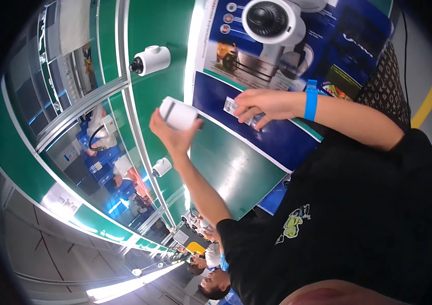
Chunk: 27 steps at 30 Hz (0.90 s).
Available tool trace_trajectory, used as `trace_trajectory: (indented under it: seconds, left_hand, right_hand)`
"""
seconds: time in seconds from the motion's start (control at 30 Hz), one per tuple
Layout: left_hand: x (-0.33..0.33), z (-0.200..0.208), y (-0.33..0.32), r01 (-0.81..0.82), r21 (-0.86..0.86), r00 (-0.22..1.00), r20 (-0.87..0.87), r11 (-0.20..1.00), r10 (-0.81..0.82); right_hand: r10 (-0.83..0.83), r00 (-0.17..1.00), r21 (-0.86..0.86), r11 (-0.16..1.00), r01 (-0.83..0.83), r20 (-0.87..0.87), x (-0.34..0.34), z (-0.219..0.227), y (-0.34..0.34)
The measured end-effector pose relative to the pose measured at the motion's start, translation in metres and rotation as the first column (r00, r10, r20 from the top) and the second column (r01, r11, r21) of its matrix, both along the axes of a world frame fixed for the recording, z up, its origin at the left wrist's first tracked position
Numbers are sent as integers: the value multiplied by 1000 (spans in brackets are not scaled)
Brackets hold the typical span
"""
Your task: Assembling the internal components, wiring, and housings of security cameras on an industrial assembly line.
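My left hand (171, 131) is closed around a white camera (178, 114) with a dark slot along its side and a black end. The thumb and fingers grip it from either side, above the edge of the green surface. Over a dark blue panel, my right hand (264, 107), with a blue band (311, 100) at the wrist, has its fingers curled over a small clear packet (230, 105). White parts of the packet show past the fingertips; its contents are too small to make out.
A white camera (155, 60) and another white camera (162, 166) stand on the green ledge. A blue printed carton (322, 48) bears a large camera picture. Beside my arm is a brown patterned cloth (393, 81). People (213, 279) are at work farther along the bench.
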<state>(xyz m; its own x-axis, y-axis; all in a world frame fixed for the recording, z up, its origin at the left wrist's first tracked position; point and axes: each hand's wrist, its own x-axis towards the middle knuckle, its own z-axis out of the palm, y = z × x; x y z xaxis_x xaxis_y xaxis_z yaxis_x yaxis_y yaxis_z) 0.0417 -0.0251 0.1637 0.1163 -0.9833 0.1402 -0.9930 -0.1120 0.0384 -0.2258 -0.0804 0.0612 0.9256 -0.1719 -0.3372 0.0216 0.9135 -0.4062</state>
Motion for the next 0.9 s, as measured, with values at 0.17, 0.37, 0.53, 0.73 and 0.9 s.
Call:
trace_trajectory:
  seconds: [0.17, 0.37, 0.53, 0.73, 0.9]
  left_hand:
    - [105, -11, -48, -200, 193, 978, 100, 961, 184]
    - [202, -48, -60, -529, 140, 789, -283, 837, 545]
    - [202, -71, -63, -487, 36, 852, -200, 873, 484]
    - [210, -63, -35, -237, -72, 969, 61, 969, 241]
    - [206, -3, -77, -114, -684, 985, 15, 721, 171]
  right_hand:
    - [8, 1000, -32, 999, -8, 7, 3, -2, 2]
    - [50, 997, -38, 998, -49, 51, 22, 2, 8]
    - [41, 999, -27, 999, -41, 11, 18, 1, 1]
    - [48, 995, -9, 999, -47, 91, 23, -12, 9]
    - [82, 988, -78, 994, -72, 130, 30, -12, 13]
